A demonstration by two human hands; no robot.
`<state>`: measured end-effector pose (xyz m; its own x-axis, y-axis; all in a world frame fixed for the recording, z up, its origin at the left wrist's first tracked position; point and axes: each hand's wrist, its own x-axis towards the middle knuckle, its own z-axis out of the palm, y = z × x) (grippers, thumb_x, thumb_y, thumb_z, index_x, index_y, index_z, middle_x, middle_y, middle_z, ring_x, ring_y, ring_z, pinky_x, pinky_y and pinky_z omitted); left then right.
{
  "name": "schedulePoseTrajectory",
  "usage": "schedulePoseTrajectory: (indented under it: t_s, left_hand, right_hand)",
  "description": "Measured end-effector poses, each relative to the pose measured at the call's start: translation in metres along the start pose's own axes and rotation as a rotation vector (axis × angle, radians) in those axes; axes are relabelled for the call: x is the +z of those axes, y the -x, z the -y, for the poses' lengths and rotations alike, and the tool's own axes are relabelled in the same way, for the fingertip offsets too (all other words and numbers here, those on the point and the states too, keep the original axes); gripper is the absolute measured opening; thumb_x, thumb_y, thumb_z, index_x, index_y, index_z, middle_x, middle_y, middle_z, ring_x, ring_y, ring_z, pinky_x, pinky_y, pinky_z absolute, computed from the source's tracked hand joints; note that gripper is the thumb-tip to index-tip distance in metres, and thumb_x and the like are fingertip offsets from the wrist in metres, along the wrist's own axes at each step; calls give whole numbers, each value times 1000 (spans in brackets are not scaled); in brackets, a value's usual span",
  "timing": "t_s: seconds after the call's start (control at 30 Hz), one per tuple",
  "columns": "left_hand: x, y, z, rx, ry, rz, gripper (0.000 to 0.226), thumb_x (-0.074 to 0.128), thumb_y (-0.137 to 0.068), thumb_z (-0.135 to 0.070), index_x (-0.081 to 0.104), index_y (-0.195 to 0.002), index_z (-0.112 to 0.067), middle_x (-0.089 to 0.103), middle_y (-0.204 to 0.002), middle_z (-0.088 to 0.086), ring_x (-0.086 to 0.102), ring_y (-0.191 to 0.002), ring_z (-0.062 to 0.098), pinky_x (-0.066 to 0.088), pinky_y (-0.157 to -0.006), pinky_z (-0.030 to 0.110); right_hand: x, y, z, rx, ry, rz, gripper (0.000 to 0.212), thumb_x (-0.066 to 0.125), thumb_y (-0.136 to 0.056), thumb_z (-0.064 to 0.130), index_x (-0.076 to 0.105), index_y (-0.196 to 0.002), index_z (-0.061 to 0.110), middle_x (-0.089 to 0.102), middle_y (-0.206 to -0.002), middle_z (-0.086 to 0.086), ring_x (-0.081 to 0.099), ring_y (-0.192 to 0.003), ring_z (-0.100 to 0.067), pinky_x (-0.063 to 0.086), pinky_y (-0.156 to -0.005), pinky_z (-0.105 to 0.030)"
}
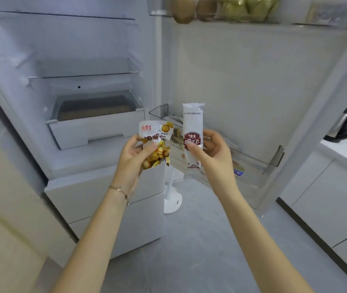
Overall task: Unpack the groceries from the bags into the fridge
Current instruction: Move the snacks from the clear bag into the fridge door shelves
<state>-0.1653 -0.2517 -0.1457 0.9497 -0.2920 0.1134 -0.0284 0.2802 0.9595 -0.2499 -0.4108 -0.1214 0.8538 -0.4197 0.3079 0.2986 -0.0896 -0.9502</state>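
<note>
— While both packets sit in the person's hands and not yet in the fridge, where exactly are they?

— Near the middle of the view, in front of the open fridge (66, 144). The chestnut packet (156, 144), white and yellow, is just at nine o'clock of the long white packet (192, 134), which stands upright.

— And the hands?

— The left hand (133, 159) is curled round the chestnut packet, thumb pressed on its front. The right hand (212, 153) pinches the white packet about its middle, thumb in front and fingers behind.

— What looks put away?

— Up at one o'clock, the upper door bin (253, 23) holds kiwis (183, 9) and a bag of green fruit (244, 7). At four o'clock of the hands, the lower door bin (250, 168) has a few small things in it, too blurred to name. The glass shelf (83, 76) and the crisper drawer (92, 127) lie at ten o'clock.

— So how far along?

— Partway, by the look of it. Some produce is stowed in the door, and these two packets need a place, most likely the nearby lower bin or a shelf. No grocery bag is in view, so how much remains cannot be told.
</note>
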Motion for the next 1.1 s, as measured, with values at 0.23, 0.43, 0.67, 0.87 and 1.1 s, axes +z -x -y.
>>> schedulePoseTrajectory:
  t_s: [0.23, 0.43, 0.67, 0.87, 1.1]
  left_hand:
    - [-6, -61, -18, 94, -39, 31, 28, 66, -86, -23, 58, -113, -23, 72, -107, -2, 69, -99, 17, 57, -79, 27]
    - [-5, -125, -34, 200, -122, 162, 32, 69, -84, -17, 60, -115, -13, 72, -108, 1, 70, -96, 13, 55, -72, 21]
    - [1, -201, -46, 249, -196, 402, 25, 69, -84, -5, 56, -100, -19, 74, -89, -5, 71, -81, 9, 53, -66, 18]
    - [10, -245, -36, 283, -446, 630, 34, 79, -77, -15, 55, -98, -24, 73, -94, -5, 70, -84, 9, 55, -71, 21]
    - [32, -272, -33, 283, -750, 1028, 34, 80, -77, -17, 51, -94, -17, 74, -90, -1, 70, -85, 14, 55, -71, 23]
  right_hand:
    - [13, -63, 9, -77, 53, 8, 25, 70, -87, 17, 60, -103, 34, 67, -102, 10, 69, -85, -8, 54, -62, -21]
    - [15, -105, 1, -100, 123, -115, 35, 69, -88, 16, 61, -121, 22, 67, -111, 7, 69, -88, -16, 58, -70, -28]
    - [15, -143, -4, -112, 202, -309, 35, 66, -89, 7, 63, -116, 29, 69, -110, 5, 70, -85, -19, 58, -69, -26]
    - [11, -142, -20, -40, 348, -411, 33, 66, -89, 10, 67, -116, 28, 71, -108, 5, 69, -80, -16, 56, -64, -22]
    - [-4, -136, -25, 33, 501, -556, 30, 74, -82, 13, 66, -109, 23, 69, -102, 5, 65, -88, -15, 52, -65, -15]
